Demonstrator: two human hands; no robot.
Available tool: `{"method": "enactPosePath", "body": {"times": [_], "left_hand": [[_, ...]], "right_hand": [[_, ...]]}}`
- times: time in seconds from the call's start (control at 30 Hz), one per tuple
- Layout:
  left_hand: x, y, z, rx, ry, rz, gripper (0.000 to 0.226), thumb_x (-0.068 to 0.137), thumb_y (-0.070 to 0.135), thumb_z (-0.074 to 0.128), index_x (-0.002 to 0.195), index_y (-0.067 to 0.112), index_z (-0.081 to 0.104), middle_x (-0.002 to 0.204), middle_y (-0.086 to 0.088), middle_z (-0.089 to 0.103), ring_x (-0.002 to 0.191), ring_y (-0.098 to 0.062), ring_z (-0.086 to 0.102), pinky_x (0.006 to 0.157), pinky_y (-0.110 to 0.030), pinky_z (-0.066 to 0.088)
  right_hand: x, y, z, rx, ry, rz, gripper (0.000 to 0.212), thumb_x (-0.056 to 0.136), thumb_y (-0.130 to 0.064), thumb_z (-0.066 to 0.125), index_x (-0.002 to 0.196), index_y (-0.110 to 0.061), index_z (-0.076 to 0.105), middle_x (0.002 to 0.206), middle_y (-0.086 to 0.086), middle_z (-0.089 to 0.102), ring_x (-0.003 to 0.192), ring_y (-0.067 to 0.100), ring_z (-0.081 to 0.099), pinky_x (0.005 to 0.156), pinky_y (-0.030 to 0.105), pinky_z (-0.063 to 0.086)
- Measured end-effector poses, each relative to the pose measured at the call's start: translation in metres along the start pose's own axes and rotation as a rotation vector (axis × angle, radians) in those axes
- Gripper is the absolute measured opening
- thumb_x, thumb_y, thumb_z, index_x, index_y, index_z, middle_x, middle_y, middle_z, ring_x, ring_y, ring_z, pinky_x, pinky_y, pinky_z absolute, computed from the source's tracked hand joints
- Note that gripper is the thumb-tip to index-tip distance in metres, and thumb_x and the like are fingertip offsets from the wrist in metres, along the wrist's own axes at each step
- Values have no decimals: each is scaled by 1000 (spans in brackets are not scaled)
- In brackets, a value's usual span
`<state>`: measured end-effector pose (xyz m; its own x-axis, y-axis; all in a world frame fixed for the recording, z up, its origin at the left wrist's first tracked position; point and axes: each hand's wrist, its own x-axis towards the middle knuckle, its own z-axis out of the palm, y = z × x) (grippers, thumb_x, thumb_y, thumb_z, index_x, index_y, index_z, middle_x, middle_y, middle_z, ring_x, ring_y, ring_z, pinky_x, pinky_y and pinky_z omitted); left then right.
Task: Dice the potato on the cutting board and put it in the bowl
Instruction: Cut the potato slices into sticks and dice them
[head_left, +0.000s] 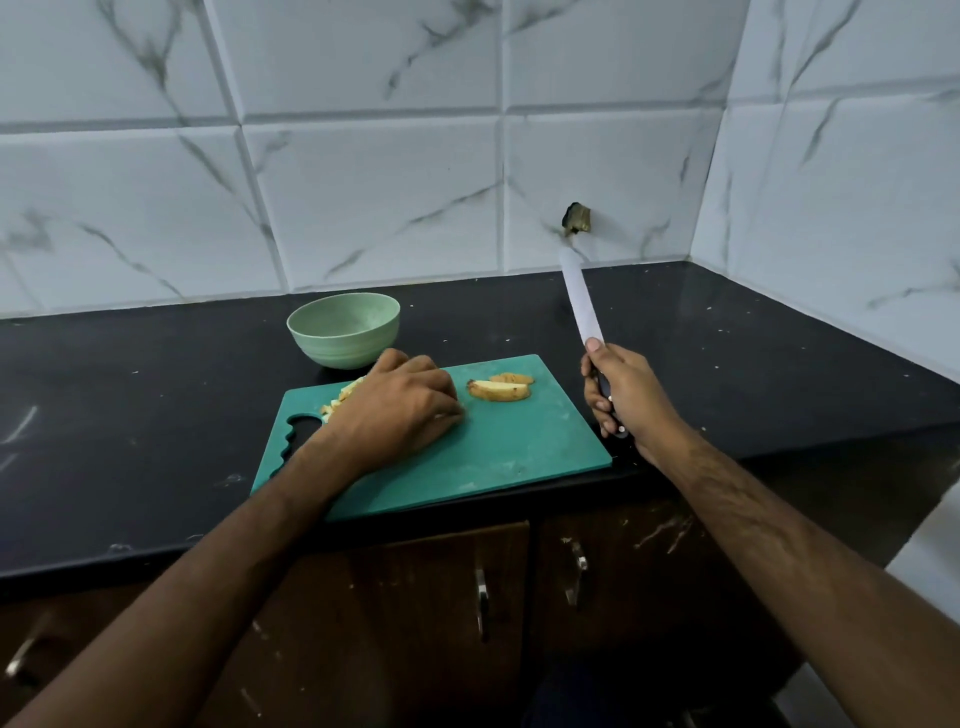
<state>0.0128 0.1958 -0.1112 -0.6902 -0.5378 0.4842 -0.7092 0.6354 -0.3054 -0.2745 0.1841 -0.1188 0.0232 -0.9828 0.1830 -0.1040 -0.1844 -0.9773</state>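
A teal cutting board (498, 457) lies on the black counter. Two uncut potato slices (500, 389) sit near its far right. My left hand (400, 410) is cupped over a heap of diced potato (345, 393) at the board's far left; most of the dice are hidden beneath it. A pale green bowl (343, 328) stands just behind the board, its inside looks empty. Right of the board, my right hand (621, 397) grips the dark handle of a knife (583, 301), whose white blade points up and away over the counter.
The black counter (130, 415) runs left and right, meeting marble-tiled walls behind and at the right corner. A dark broken fitting (575, 218) sticks out of the back wall. Brown cabinet doors with metal handles (482, 603) sit below the counter edge.
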Motion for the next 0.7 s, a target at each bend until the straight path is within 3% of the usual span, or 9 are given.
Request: {"method": "enactPosePath", "body": {"times": [0.13,0.3,0.47,0.57,0.7], "left_hand": [[1,-10,-8,-11,47,-207,8,81,36,81,85,31,77,91,11,65,88,-20,58,76,-37,30],[18,-2,-3,-23,99,-325,13,91,26,70,104,28,72,99,9,69,96,-21,62,79,-35,24],[49,12,5,-93,-171,-288,30,100,39,51,129,33,58,130,13,61,123,-14,51,97,-39,27],[61,13,11,-20,-282,-252,30,101,39,50,128,35,61,125,13,61,122,-14,51,96,-40,25],[66,11,14,-3,-283,-275,28,98,39,56,124,37,66,119,13,60,117,-13,51,93,-40,26]], "right_hand": [[-1,0,2,-28,-11,-9,38,110,-36,41,85,-9,50,51,2,37,34,12,31,33,20,30],[0,0,3,-30,-9,-7,38,110,-36,41,86,-8,51,50,2,37,33,11,31,33,20,30],[-1,1,3,-41,-10,-7,37,110,-36,41,85,-9,51,50,1,37,35,11,31,33,21,32],[-2,0,3,-35,-12,-13,37,110,-35,42,85,-9,51,50,0,37,36,11,31,34,21,32],[-2,-1,1,-31,-9,-16,36,110,-35,42,86,-9,51,51,1,37,37,11,31,35,22,33]]}}
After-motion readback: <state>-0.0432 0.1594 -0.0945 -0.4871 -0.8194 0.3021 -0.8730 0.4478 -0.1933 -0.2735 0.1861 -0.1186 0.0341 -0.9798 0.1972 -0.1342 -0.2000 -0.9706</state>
